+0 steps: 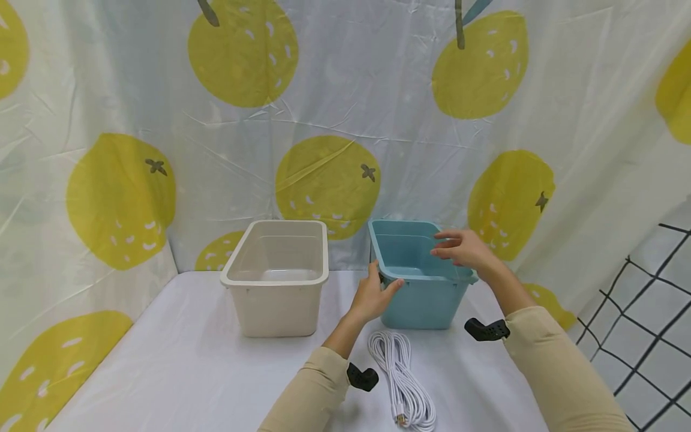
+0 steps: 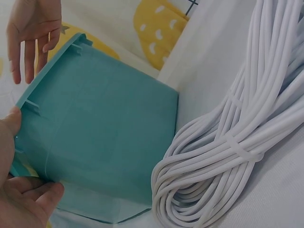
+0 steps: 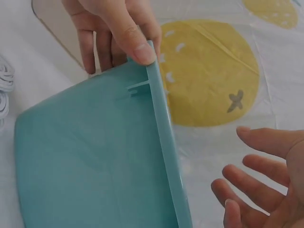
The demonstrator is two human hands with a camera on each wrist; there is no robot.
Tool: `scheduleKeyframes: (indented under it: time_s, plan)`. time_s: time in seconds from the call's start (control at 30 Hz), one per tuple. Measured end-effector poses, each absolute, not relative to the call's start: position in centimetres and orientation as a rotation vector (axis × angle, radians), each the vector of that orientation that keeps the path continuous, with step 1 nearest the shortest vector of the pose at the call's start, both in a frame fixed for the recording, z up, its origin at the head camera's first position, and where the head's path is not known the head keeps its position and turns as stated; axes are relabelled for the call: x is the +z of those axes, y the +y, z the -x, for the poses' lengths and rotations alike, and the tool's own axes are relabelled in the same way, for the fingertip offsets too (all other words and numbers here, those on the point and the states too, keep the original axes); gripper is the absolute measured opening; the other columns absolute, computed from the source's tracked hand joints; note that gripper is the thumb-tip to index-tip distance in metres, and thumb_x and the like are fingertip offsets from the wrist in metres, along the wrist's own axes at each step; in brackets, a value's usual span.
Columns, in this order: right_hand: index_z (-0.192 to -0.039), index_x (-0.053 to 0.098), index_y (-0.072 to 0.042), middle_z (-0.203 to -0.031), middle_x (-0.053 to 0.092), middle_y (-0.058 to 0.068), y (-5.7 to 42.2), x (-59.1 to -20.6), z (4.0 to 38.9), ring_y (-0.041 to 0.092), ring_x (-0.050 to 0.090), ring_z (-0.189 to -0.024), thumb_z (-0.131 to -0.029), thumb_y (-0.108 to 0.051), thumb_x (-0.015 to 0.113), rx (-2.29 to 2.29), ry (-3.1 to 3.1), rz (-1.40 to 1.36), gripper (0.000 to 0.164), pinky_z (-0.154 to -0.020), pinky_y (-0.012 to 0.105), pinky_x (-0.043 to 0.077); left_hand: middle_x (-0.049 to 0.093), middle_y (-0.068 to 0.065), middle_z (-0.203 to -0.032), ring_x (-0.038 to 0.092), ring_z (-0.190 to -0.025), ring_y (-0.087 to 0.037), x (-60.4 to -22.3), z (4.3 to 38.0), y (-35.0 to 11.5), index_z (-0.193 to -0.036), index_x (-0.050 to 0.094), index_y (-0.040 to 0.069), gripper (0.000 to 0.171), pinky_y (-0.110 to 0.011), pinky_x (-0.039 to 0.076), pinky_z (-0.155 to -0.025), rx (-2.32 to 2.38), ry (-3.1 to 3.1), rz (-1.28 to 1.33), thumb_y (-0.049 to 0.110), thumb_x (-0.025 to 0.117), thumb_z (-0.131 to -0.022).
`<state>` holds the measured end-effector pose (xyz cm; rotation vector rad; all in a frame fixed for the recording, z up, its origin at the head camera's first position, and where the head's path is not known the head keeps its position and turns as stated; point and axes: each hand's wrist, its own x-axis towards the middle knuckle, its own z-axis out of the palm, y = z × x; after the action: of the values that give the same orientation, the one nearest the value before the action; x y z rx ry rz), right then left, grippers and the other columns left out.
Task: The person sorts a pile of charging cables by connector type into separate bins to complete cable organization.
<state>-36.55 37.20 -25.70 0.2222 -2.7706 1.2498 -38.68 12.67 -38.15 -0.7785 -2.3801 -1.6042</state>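
Note:
A teal plastic bin stands on the white-covered table, its open top facing up. My left hand grips its near left corner; in the right wrist view the thumb presses on the rim while the other fingers lie along the outer side. Over the bin's right side hovers my right hand, fingers apart and holding nothing. The right wrist view shows a gap between that hand and the rim. A coiled white cable, tied in a bundle, lies in front of the bin.
To the left stands a beige bin of similar shape, no contents visible. Behind both hangs a white curtain with yellow fruit prints. A black wire grid leans at the right edge.

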Motion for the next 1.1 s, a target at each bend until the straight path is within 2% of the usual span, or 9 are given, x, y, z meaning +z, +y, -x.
scheduleKeyframes:
  time_s: [0.4,0.63,0.83,1.1]
  plan:
    - [-0.149,0.053,-0.003,-0.134,0.065,0.021,36.6,-26.9,33.5,0.043,0.055,-0.127,-0.097,-0.033,0.076,1.155,-2.756,-0.235,0.065,-0.098,0.06,0.048,0.055,-0.023,-0.145,0.059,-0.128,-0.036,-38.2,38.7,12.7,-0.163,0.018,0.005,0.084,-0.053,0.051,-0.098,-1.598,-2.386,0.793,0.048,0.061,-0.104]
    - [-0.145,0.058,-0.004,-0.127,0.068,0.017,35.9,-27.9,31.2,0.039,0.065,-0.116,-0.096,-0.032,0.077,1.174,-2.728,-0.296,0.059,-0.094,0.055,0.051,0.056,-0.024,-0.143,0.06,-0.126,-0.037,-38.2,38.8,12.7,-0.162,0.019,0.004,0.084,-0.053,0.051,-0.097,-1.587,-2.383,0.788,0.047,0.061,-0.104]
    - [-0.141,0.061,-0.003,-0.12,0.071,0.014,35.4,-29.6,29.3,0.035,0.069,-0.107,-0.096,-0.028,0.077,1.18,-2.702,-0.35,0.054,-0.091,0.055,0.052,0.056,-0.027,-0.141,0.062,-0.122,-0.04,-38.1,38.8,12.6,-0.163,0.017,0.004,0.085,-0.053,0.053,-0.094,-1.571,-2.403,0.788,0.048,0.06,-0.104]
    - [-0.14,0.061,0.001,-0.114,0.07,0.015,34.8,-33.2,27.4,0.027,0.07,-0.095,-0.093,-0.023,0.081,1.197,-2.709,-0.389,0.057,-0.078,0.039,0.057,0.058,-0.024,-0.141,0.061,-0.123,-0.038,-38.1,39.0,12.5,-0.162,0.02,0.006,0.083,-0.053,0.052,-0.095,-1.58,-2.408,0.779,0.05,0.06,-0.104]
